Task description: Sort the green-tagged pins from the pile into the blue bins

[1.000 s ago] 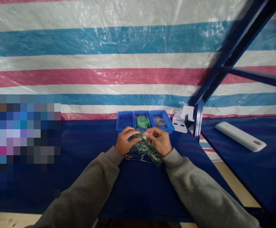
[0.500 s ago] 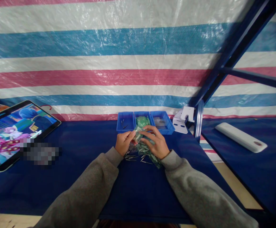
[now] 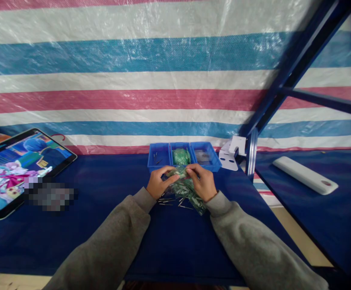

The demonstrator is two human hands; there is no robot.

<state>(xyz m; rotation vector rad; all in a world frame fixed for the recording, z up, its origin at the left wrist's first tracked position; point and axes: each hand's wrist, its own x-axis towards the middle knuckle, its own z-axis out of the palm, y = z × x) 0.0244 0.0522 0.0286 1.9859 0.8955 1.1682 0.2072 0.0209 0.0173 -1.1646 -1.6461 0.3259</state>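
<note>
My left hand [image 3: 159, 182] and my right hand [image 3: 204, 182] are both closed on a small clear plastic bag [image 3: 179, 172], one at each side, in the middle of the head view. Greenish printed packets [image 3: 189, 191] lie in a heap on the table under and between the hands. Thin metal pins [image 3: 166, 199], like small drill bits or nails, are scattered just below the left hand, and several more lie near the packets. The bag's contents are too small to make out.
Behind the hands stand three blue bins: the left bin [image 3: 159, 155] holds a few pins, the middle one green packets [image 3: 181, 156], the right one clear bags [image 3: 203, 156]. A tablet [image 3: 18, 173] lies at left. White card pieces [image 3: 232, 153] and a metal post [image 3: 252, 153] stand right.
My right fingers, spread over the bag half a second ago, now pinch its right side. The left hand keeps its hold, its fingers shifted slightly. Bins and packets stay put.
</note>
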